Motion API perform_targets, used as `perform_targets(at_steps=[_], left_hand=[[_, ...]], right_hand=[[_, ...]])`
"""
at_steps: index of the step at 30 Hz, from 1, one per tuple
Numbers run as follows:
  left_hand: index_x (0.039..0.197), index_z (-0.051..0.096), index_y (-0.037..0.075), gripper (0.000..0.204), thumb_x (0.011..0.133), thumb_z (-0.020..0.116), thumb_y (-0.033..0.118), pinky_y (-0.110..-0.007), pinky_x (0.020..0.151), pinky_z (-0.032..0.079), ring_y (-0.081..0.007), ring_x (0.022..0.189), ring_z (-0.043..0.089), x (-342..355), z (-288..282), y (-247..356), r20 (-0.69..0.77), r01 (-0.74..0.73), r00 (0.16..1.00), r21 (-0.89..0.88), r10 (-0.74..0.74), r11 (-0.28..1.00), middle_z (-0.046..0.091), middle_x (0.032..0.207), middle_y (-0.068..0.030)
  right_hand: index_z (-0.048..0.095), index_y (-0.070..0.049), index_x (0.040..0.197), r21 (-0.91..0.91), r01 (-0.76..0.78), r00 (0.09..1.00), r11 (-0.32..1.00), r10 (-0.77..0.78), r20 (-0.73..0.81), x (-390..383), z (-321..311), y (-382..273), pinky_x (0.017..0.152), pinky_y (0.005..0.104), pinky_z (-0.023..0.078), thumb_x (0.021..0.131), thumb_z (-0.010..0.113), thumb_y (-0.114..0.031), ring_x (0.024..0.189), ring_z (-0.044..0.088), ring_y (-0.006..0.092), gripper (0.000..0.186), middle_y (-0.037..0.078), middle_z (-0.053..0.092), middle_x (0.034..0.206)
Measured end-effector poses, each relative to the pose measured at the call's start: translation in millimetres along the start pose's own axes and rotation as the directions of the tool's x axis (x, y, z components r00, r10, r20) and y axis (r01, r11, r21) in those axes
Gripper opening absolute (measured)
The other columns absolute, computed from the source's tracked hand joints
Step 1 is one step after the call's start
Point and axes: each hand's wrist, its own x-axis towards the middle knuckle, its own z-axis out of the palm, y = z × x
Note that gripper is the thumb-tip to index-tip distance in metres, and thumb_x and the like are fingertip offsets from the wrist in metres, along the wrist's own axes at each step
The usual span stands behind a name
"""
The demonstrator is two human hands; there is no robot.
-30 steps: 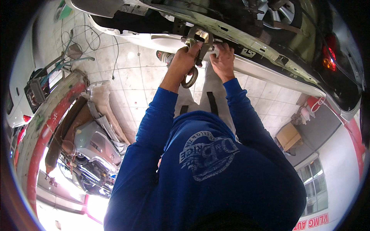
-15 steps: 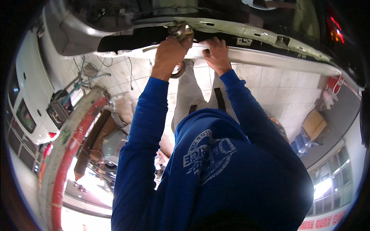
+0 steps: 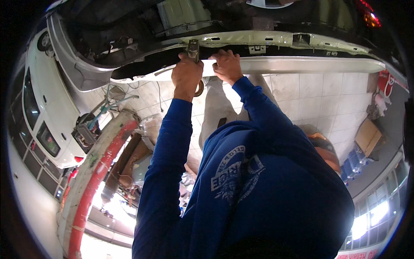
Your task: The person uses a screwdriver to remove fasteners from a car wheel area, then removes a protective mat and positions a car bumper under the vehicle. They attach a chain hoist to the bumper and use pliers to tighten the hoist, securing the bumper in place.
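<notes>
My left hand (image 3: 187, 74) is closed round a metal clamp-like tool (image 3: 193, 46). The tool's jaw end sticks up at the pale body edge of the car, and a curved metal part (image 3: 199, 89) shows below my fist. Just right of it, my right hand (image 3: 226, 65) curls its fingers over the top edge of a long silver-white bumper-like panel (image 3: 297, 64). A dark gap runs between this panel and the car's pale metal lip (image 3: 276, 37). My fingertips on the panel's far side are partly hidden.
Beyond the lip lies the dark car interior, with a red lit lamp (image 3: 371, 19) at far right. A white car (image 3: 54, 116) and a worn red-and-grey bumper (image 3: 97, 172) are on the left. A cardboard box (image 3: 368, 137) lies at right on the tiled floor (image 3: 310, 95).
The view has shifted, showing more of the car's interior. My left hand still grips the tool, now more upright. My right hand has come closer to the left along the panel.
</notes>
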Motion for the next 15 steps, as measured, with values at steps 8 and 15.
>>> perform_targets(at_steps=[8, 15], left_hand=[[0.149, 0.027, -0.007, 0.093, 0.077, 0.072, 0.030, -0.049, 0.098, 0.055, -0.0486, 0.117, 0.064, -11, 24, -4, 0.159, 0.202, 0.976, -0.415, -0.148, 0.887, 0.054, 0.132, -0.0378], [0.135, 0.035, -0.002, 0.072, 0.078, 0.074, 0.018, -0.052, 0.090, 0.057, -0.0533, 0.106, 0.064, -29, 50, -10, 0.059, 0.166, 0.982, -0.723, -0.180, 0.670, 0.058, 0.116, -0.0377]], right_hand=[[0.060, -0.016, 0.137, 0.408, -0.091, 0.922, 0.908, -0.078, 0.380, 33, -6, 21, 0.096, 0.0487, 0.052, 0.104, 0.048, -0.026, 0.117, 0.064, 0.0391, 0.036, 0.018, 0.062, 0.136], [0.057, -0.015, 0.145, 0.443, -0.575, 0.661, 0.687, 0.072, 0.747, 58, -45, -39, 0.101, 0.0459, 0.048, 0.090, 0.070, -0.055, 0.131, 0.052, 0.0215, 0.069, 0.007, 0.057, 0.144]])
